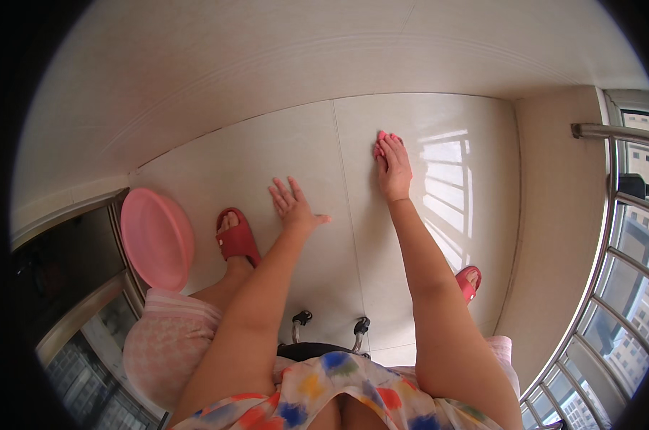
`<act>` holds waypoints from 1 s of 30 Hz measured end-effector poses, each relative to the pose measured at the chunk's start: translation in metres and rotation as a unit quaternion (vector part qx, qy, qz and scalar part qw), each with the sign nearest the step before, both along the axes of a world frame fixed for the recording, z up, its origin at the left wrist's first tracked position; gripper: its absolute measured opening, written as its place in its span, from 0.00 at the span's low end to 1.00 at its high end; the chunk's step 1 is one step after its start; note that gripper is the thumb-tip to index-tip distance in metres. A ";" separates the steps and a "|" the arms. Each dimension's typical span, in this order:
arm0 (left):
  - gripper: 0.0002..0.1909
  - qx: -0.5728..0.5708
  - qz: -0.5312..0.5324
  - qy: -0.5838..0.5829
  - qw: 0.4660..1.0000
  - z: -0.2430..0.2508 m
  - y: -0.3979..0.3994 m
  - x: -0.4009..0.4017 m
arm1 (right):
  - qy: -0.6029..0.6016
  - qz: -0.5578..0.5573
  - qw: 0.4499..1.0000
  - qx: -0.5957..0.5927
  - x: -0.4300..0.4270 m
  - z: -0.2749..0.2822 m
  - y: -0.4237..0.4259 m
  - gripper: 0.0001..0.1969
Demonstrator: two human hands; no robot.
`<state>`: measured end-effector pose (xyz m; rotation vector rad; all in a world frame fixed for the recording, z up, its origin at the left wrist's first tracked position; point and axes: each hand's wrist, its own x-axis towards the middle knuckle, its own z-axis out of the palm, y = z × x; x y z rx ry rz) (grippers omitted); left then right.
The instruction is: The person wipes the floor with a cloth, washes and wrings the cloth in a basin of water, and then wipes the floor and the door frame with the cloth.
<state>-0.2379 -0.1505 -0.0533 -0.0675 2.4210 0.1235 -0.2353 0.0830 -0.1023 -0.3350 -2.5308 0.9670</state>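
My right hand presses a crumpled pink cloth against the glossy tiled floor, ahead and right of centre. Most of the cloth is hidden under the palm and fingers. Left of a tile joint, my left hand rests with fingers spread and thumb out, holding nothing, on or just above the floor.
A pink plastic basin leans at the left beside a metal-framed glass door. Red slippers are on my feet. A stool with casters is beneath me. Walls stand ahead and right; metal window railings run along the right.
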 end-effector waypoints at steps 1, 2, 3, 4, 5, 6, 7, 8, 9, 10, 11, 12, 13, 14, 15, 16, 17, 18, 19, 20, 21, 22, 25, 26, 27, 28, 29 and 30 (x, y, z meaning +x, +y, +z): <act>0.75 0.003 -0.001 0.003 1.000 -0.001 0.001 0.001 | 0.022 0.022 1.000 0.001 -0.003 -0.001 -0.012 0.15; 0.75 0.006 -0.001 0.006 1.000 -0.001 0.001 0.001 | 0.022 0.042 0.999 -0.010 -0.005 -0.002 -0.024 0.15; 0.75 0.004 0.000 0.005 1.000 -0.003 -0.001 0.003 | 0.022 0.063 0.997 -0.023 -0.006 -0.004 -0.038 0.16; 0.74 0.015 0.001 0.020 1.000 -0.003 -0.002 0.005 | 0.019 0.084 0.996 -0.025 -0.006 -0.002 -0.050 0.16; 0.74 0.026 0.001 0.036 0.999 -0.004 -0.003 0.007 | 0.016 0.104 0.994 -0.026 -0.004 0.000 -0.061 0.17; 0.74 0.026 0.002 0.036 0.999 -0.004 -0.005 0.008 | 0.023 0.121 0.992 -0.032 -0.001 0.001 -0.070 0.17; 0.73 0.035 -0.002 0.049 0.998 -0.004 -0.006 0.009 | 0.023 0.122 0.992 -0.032 0.004 0.003 -0.078 0.17; 0.72 0.045 -0.006 0.061 0.997 -0.005 -0.008 0.010 | 0.025 0.157 0.986 -0.046 0.011 0.005 -0.086 0.16; 0.72 0.045 -0.006 0.063 0.997 -0.005 -0.009 0.011 | 0.028 0.192 0.979 -0.060 0.016 0.008 -0.094 0.16; 0.70 0.061 -0.008 0.077 0.995 -0.006 -0.009 0.012 | 0.019 0.199 0.977 -0.073 0.025 0.007 -0.102 0.17; 0.68 0.077 -0.010 0.091 0.993 -0.007 -0.009 0.014 | 0.020 0.196 0.978 -0.072 0.034 0.007 -0.107 0.17; 0.68 0.077 -0.010 0.093 0.993 -0.012 -0.014 0.014 | 0.009 0.211 0.970 -0.118 0.041 0.010 -0.114 0.17; 0.68 0.088 -0.027 0.104 0.990 -0.017 -0.021 0.013 | -0.002 0.223 0.961 -0.165 0.048 0.014 -0.120 0.17; 0.68 0.099 -0.044 0.115 0.987 -0.021 -0.029 0.014 | -0.001 0.230 0.951 -0.206 0.055 0.018 -0.125 0.17; 0.68 0.101 -0.048 0.115 0.987 -0.016 -0.031 0.014 | 0.000 0.226 0.952 -0.205 0.063 0.022 -0.124 0.17; 0.67 0.096 -0.052 0.087 0.990 -0.011 -0.033 0.014 | -0.077 0.165 0.918 -0.352 0.071 0.027 -0.123 0.16; 0.66 0.090 -0.056 0.058 0.993 -0.006 -0.033 0.015 | -0.150 0.097 0.854 -0.489 0.079 0.030 -0.119 0.14; 0.66 0.087 -0.059 0.062 0.993 0.002 -0.037 0.016 | -0.136 0.062 0.859 -0.489 0.081 0.039 -0.107 0.14; 0.66 0.062 -0.045 0.030 0.997 0.007 -0.040 0.021 | -0.123 0.023 0.864 -0.487 0.084 0.045 -0.093 0.14; 0.66 0.042 -0.034 -0.004 0.999 0.010 -0.036 0.026 | -0.064 -0.014 0.890 -0.451 0.090 0.033 -0.072 0.14; 0.66 0.043 -0.037 -0.006 0.998 0.015 -0.036 0.031 | -0.047 -0.063 0.879 -0.470 0.097 0.031 -0.051 0.14; 0.66 0.024 -0.035 -0.028 0.999 0.022 -0.034 0.037 | -0.029 -0.110 0.892 -0.437 0.103 0.031 -0.027 0.15; 0.67 0.009 -0.056 -0.052 0.997 0.027 -0.033 0.047 | -0.014 -0.197 0.898 -0.393 0.136 0.016 0.042 0.16; 0.68 0.010 -0.073 -0.055 0.996 0.027 -0.035 0.049 | -0.025 -0.186 0.933 -0.307 0.148 0.015 0.056 0.16; 0.68 0.010 -0.074 -0.055 0.996 0.027 -0.036 0.050 | -0.035 -0.171 0.960 -0.218 0.154 0.015 0.061 0.16; 0.68 -0.004 -0.094 -0.056 0.994 0.026 -0.036 0.050 | -0.035 -0.172 0.960 -0.218 0.157 0.012 0.058 0.16; 0.68 -0.017 -0.114 -0.057 0.992 0.025 -0.035 0.050 | -0.037 -0.166 0.970 -0.173 0.159 0.008 0.055 0.15; 0.68 -0.017 -0.116 -0.058 0.991 0.024 -0.035 0.051 | -0.040 -0.160 0.978 -0.129 0.160 0.006 0.051 0.14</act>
